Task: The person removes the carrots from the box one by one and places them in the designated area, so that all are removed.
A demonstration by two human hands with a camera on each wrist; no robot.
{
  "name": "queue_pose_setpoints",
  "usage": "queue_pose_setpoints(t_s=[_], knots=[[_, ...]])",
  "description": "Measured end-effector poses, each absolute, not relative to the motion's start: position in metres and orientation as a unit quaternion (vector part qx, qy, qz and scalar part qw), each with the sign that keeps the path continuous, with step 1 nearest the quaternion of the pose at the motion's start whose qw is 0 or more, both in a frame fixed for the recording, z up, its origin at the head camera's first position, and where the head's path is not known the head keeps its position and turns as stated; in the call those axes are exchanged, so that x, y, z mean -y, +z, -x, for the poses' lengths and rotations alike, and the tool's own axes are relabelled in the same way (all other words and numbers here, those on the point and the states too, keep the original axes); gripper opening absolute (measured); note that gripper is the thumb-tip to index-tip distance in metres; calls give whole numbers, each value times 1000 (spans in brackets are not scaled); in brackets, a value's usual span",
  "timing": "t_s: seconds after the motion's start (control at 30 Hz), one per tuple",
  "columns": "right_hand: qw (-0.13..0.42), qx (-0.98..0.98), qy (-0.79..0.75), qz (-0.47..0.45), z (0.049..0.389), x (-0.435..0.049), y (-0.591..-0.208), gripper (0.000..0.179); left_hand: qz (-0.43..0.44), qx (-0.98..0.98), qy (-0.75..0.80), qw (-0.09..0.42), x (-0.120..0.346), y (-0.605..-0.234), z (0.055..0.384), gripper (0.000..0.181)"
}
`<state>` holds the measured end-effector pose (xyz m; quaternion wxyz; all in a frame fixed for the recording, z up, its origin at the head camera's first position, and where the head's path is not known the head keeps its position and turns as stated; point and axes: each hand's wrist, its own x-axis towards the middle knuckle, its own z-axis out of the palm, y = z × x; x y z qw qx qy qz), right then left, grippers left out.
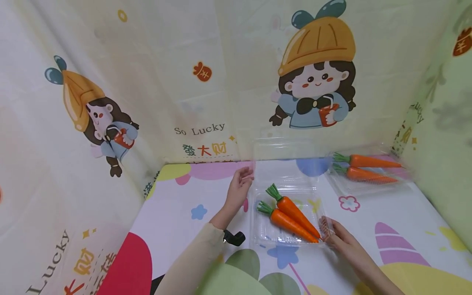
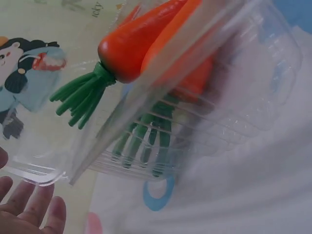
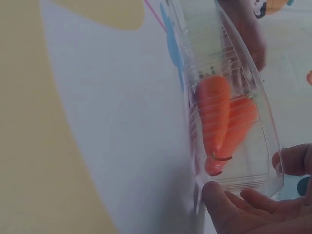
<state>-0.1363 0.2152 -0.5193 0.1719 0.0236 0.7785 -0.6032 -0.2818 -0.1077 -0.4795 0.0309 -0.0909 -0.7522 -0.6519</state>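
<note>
A clear plastic clamshell container [image 1: 258, 235] lies on the table with its lid [image 1: 284, 180] swung up toward the back. Inside are two orange carrots with green stems: one carrot [image 1: 300, 213] lies beside the other carrot [image 1: 291, 227], both slanted, tips toward the front right. The right hand [image 1: 336, 235] grips the container's front right corner, thumb [image 3: 292, 160] at the rim and fingers [image 3: 229, 207] low against the side. By the lid's left edge is the left hand [image 1: 239, 188]. Its fingers [image 2: 36, 204] are extended beside the lid's edge; whether they touch it, I cannot tell.
Another clear container [image 1: 354, 188] with two carrots [image 1: 372, 161] stands at the back right of the table. A patterned cloth [image 1: 228, 90] hangs behind the table and at both sides. A black wrist strap [image 1: 234, 237] is on the left wrist.
</note>
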Motion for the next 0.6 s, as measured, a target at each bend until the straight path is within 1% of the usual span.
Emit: queue_pose_setpoints(t_s=[0.2,0.33,0.6], knots=[[175,-777,-605,-31,137,-215,-519,64,32,740,-671,-27,108,-494,285,50],[178,-776,-604,-31,137,-214,-518,64,16,737,-673,-57,110,-505,283,46],[182,-780,-598,-29,138,-214,-516,65,22,741,-668,-62,111,-508,280,49]])
